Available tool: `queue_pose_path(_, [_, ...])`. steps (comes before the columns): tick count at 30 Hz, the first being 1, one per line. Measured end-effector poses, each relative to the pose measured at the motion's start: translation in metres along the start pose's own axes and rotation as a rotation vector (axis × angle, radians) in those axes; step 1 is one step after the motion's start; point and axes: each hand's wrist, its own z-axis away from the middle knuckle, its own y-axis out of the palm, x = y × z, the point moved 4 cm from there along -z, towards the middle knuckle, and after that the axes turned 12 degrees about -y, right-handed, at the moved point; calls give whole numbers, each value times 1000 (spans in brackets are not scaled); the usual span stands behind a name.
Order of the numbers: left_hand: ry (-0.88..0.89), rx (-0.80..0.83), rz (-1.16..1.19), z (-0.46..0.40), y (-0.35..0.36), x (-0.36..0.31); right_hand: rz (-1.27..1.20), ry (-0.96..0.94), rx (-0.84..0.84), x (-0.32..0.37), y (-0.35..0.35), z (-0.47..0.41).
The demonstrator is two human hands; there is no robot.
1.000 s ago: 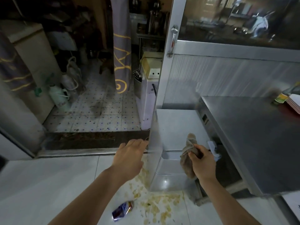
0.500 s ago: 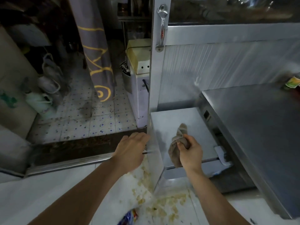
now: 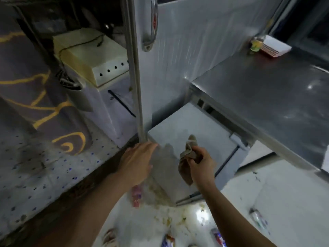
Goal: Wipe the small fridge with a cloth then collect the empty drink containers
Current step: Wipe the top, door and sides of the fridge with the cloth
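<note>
Wiping goes best w/ right hand (image 3: 200, 164), fingers bunched round cloth (image 3: 187, 158), pressing flat across fridge (image 3: 194, 129) top while left hand (image 3: 138, 162), fingers relaxed & spread, steadies its edge.

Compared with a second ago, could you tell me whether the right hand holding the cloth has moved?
Cannot tell. The right hand grips the cloth over the small fridge front edge in every picture; the camera itself moved.

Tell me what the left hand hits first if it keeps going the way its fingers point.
Probably the small fridge: the left hand points at its near top corner, though blur hides whether they touch.
</note>
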Motion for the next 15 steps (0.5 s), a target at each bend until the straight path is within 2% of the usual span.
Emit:
queue_pose_path(6, [148,129,27,-26,-12,58,42,170,-143,25,46,44])
queue_pose_path(11, [203,186,27,-47,-11,70,78,193,-203,32,72,52])
queue_pose_path(15, [229,162,11,-70,-14,74,113,144,-223,33,97,39])
